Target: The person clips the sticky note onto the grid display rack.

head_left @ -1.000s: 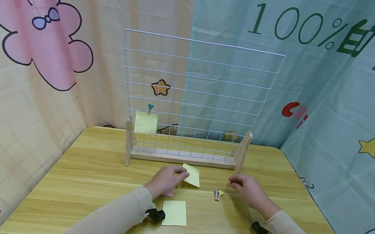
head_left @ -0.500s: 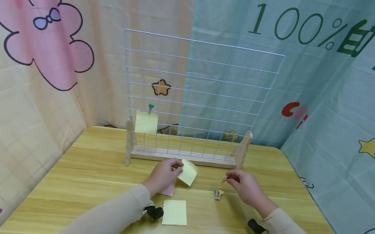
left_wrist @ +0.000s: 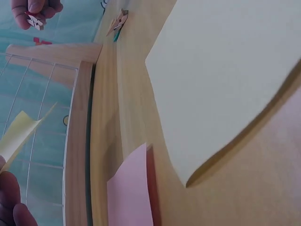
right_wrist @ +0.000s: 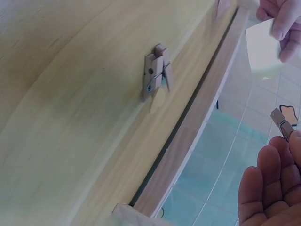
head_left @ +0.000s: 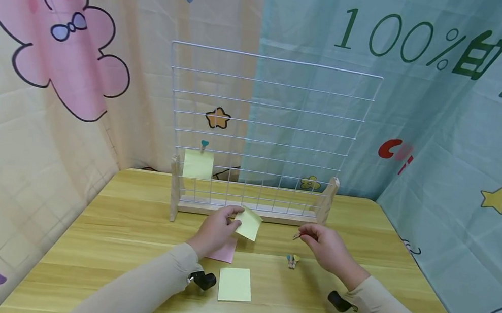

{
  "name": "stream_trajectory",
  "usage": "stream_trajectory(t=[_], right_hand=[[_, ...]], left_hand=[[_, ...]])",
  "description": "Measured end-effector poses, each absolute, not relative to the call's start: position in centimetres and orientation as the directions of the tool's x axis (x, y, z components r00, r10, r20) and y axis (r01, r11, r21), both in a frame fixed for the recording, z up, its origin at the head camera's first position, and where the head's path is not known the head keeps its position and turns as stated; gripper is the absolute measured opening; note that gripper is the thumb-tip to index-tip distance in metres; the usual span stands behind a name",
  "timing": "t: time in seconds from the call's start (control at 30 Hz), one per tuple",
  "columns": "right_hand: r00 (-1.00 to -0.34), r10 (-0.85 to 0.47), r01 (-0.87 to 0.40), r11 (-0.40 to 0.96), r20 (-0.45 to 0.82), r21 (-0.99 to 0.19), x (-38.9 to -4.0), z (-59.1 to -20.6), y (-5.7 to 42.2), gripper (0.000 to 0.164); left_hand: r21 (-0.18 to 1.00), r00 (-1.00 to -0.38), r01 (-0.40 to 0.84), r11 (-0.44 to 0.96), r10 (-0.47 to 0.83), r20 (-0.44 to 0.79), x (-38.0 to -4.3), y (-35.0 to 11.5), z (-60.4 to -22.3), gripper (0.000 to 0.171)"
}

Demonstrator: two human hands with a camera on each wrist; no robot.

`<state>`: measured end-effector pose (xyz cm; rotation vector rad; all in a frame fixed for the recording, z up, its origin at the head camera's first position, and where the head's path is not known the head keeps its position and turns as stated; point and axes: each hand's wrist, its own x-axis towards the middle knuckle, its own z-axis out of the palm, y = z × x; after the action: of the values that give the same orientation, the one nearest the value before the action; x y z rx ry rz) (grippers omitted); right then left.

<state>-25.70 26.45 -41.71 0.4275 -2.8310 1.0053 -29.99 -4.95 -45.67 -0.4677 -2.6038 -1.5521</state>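
Note:
My left hand (head_left: 219,228) pinches a yellow sticky note (head_left: 249,223) by its left edge, raised in front of the rack's base. In the right wrist view that note (right_wrist: 263,49) is lifted clear of the wood. My right hand (head_left: 328,246) holds a small wooden clothespin (right_wrist: 281,123) between thumb and fingertips; its red end shows in the left wrist view. Below the right hand, two more clothespins (head_left: 292,262) lie side by side on the table. A pink sticky note (head_left: 224,250) lies under the left hand, and another yellow note (head_left: 235,285) lies nearer me.
A white wire grid rack (head_left: 273,123) stands in a wooden base (head_left: 245,212) at the back of the table. On its lower left hangs a yellow note (head_left: 198,165) under a teal heart clothespin (head_left: 204,145). Printed curtains (head_left: 452,162) close in the back and sides.
My left hand has lifted the yellow note up and slightly left, uncovering more of the pink note. My right hand has moved left and up with the clothespin.

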Motion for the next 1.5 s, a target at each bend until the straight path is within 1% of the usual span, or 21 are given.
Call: stream_trajectory(t=[0.17,0.4,0.63,0.9,1.17,1.33,1.5], right_hand=[[-0.948,-0.234,-0.317,0.730,0.214,-0.606,-25.6,-41.1,26.0,0.018],[-0.936,-0.248,-0.350,0.728,0.249,-0.590,-25.8,-40.1,25.3,0.015],[-0.920,-0.272,-0.387,0.735,0.281,-0.557,-26.1,-39.1,24.2,0.016],[-0.905,-0.283,-0.413,0.762,0.317,-0.498,-26.8,-38.0,22.5,0.016],[-0.892,-0.294,-0.433,0.772,0.342,-0.466,-27.4,-36.6,21.0,0.016],[-0.889,-0.303,-0.442,0.767,0.344,-0.466,-28.0,-35.6,20.2,0.017],[-0.863,-0.335,-0.483,0.769,0.379,-0.419,-28.7,-34.6,19.1,0.015]], left_hand=[[0.854,-0.956,0.286,0.434,0.191,0.223,-30.0,-5.3,-44.7,0.036],[0.829,-0.945,0.325,0.454,0.141,0.294,-30.5,-6.4,-43.2,0.033],[0.815,-0.942,0.324,0.481,0.079,0.327,-31.2,-7.4,-41.5,0.032],[0.813,-0.932,0.349,0.465,0.084,0.352,-31.5,-8.3,-39.7,0.034],[0.807,-0.917,0.379,0.454,0.067,0.393,-32.3,-8.8,-38.8,0.032],[0.803,-0.911,0.389,0.452,0.056,0.409,-32.7,-9.2,-38.3,0.031],[0.817,-0.916,0.379,0.435,0.049,0.398,-32.9,-9.6,-37.8,0.030]])
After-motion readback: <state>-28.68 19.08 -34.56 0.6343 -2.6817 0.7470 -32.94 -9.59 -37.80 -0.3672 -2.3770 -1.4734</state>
